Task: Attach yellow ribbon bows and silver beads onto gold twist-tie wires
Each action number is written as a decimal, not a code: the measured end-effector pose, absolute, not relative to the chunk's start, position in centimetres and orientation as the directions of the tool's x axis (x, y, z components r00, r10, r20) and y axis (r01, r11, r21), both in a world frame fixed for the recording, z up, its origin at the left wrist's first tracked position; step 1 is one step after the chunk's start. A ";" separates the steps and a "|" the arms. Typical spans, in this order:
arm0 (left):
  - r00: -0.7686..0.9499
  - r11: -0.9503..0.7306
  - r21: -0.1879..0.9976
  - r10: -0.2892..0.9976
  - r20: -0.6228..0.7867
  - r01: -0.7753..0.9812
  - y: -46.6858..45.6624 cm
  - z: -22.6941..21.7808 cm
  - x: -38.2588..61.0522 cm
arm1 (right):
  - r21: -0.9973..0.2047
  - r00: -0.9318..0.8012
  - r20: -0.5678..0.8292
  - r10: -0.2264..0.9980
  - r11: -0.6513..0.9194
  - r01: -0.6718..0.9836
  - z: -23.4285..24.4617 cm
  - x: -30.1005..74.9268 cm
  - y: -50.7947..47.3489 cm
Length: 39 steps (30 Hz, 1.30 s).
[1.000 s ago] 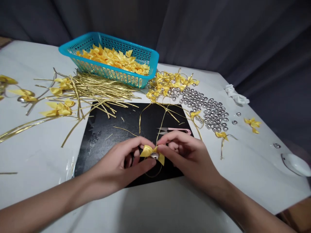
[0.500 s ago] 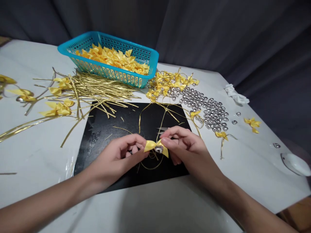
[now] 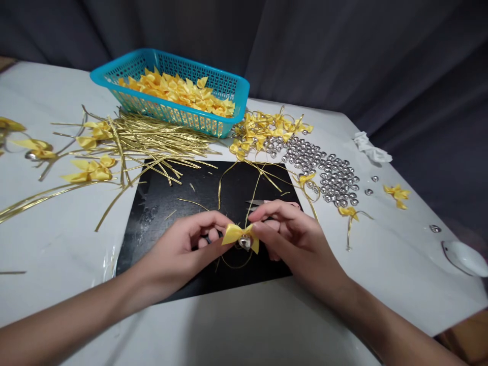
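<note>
A yellow ribbon bow point(image 3: 233, 234) is stretched between my two hands above a black mat point(image 3: 152, 244). My left hand point(image 3: 202, 236) pinches the bow's left side between thumb and fingers. On the other side, my right hand point(image 3: 285, 229) grips its right loop. A shiny silver heart-shaped bead point(image 3: 245, 242) hangs at the bow's middle, with thin gold cord point(image 3: 237, 266) looping below it. Partly hidden behind my right hand lie scissors point(image 3: 259, 202) with pink handles.
Behind the mat stands a blue basket point(image 3: 168, 109) of yellow bows. Gold cords point(image 3: 160, 137) lie in front of it. Finished-looking bows with cord point(image 3: 274, 126) and silver beads point(image 3: 335, 178) spread to the right. A white crumpled piece point(image 3: 371, 147) and a white device point(image 3: 465, 257) sit farther right.
Both hands still hold the bow, which has shifted slightly left. The silver bead has tipped and now hangs lower. My right hand has moved a little left, showing more of the scissors.
</note>
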<state>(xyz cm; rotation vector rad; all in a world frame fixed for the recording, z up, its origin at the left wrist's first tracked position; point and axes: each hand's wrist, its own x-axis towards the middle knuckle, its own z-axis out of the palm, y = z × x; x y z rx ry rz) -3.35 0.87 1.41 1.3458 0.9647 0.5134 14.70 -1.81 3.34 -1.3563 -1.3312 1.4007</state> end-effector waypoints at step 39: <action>0.425 0.256 0.965 0.869 -0.253 0.051 1.0 1.8 -3.2 | -0.990 -0.461 -0.137 0.877 -0.105 0.093 0.7 15.8 1.1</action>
